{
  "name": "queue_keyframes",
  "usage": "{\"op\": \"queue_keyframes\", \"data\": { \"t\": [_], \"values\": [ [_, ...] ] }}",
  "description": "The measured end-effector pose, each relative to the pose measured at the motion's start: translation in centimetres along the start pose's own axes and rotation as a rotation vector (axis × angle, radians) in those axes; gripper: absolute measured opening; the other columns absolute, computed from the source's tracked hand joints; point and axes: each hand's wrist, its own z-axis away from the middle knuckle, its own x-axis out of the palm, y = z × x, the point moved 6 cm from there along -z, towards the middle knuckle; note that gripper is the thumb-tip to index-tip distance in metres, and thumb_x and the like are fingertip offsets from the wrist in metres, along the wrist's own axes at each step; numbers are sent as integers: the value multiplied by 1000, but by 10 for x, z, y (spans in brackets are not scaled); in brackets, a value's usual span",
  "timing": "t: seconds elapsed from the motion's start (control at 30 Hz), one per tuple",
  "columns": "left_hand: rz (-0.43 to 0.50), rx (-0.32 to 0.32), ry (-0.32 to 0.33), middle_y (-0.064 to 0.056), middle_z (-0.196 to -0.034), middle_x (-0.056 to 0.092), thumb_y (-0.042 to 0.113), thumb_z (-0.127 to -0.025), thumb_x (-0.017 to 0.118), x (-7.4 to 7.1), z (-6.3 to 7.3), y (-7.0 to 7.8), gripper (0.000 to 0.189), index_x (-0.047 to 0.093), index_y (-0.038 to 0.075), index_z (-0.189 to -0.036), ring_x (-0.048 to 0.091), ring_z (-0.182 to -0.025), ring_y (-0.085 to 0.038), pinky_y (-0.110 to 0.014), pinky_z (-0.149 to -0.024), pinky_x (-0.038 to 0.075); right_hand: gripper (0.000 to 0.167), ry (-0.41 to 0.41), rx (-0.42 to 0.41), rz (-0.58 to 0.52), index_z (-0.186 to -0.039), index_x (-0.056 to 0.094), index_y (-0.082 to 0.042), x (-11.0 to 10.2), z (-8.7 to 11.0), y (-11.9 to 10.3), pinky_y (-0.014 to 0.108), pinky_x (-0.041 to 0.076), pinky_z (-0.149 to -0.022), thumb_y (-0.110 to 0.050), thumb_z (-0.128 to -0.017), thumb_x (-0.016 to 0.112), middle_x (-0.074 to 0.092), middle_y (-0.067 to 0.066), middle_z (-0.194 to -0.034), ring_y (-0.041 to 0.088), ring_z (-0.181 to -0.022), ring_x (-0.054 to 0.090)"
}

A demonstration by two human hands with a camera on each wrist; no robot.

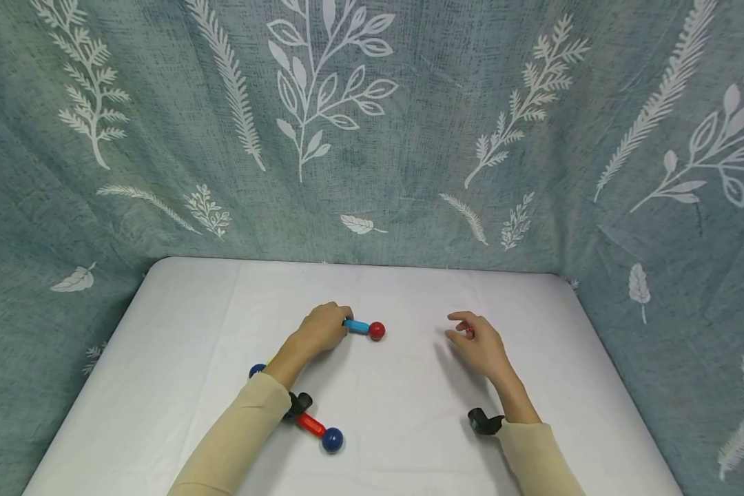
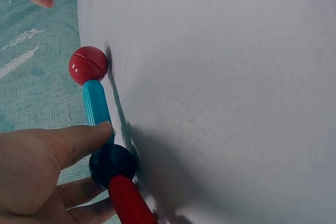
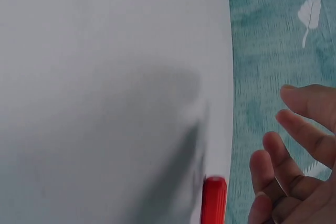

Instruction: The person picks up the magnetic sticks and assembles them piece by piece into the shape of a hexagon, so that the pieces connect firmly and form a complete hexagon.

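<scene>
My left hand grips a toy chain of rods and balls. Its thumb lies on the light blue rod, and the other fingers curl by the dark blue ball. A red ball caps the rod's far end, while a red rod runs from the dark blue ball out of the left wrist view. To the right, my right hand hovers with relaxed, parted fingers. Near it a loose red rod lies on the table; in the head view those fingers mostly hide it.
Under the left forearm lie more toy pieces: a navy ball, a bit of yellow rod, a red rod and another navy ball. The sleeve covers their middle. A green leaf-patterned curtain surrounds the white table.
</scene>
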Motion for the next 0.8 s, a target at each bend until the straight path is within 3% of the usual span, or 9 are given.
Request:
{"op": "queue_keyframes", "data": {
  "t": [0.3, 0.47, 0.8],
  "values": [
    [2, 1, -1, -9, -108, 65, 13, -96, 67, 0, 1, 0, 20, 71, 11, -116, 62, -104, -28, -45, -88, 50, 30, 88, 51, 52, -123, 66, -4, -27, -2, 32, 39, 42, -71, -13, -95, 70, 63, 14, -99, 26, -83, 55],
    [8, 4, 2, -9, -108, 65, 13, -96, 67, 0, 1, 1, 20, 71, 11, -116, 62, -104, -27, -45, -89, 50, 32, 83, 112, 49, -126, 65, -6, -33, -1, 48, 44, 43, -78, -16, -96, 66, 61, 19, -109, 33, -97, 57],
    [10, 1, 1, -9, -110, 65, 13, -97, 66, 1, 0, -1, 20, 71, 11, -117, 62, -105, -27, -44, -89, 50, 33, 83, 161, 30, -127, 64, -2, -37, -3, 70, 53, 45, -85, -12, -96, 66, 59, 30, -118, 43, -108, 56]
  ]
}}
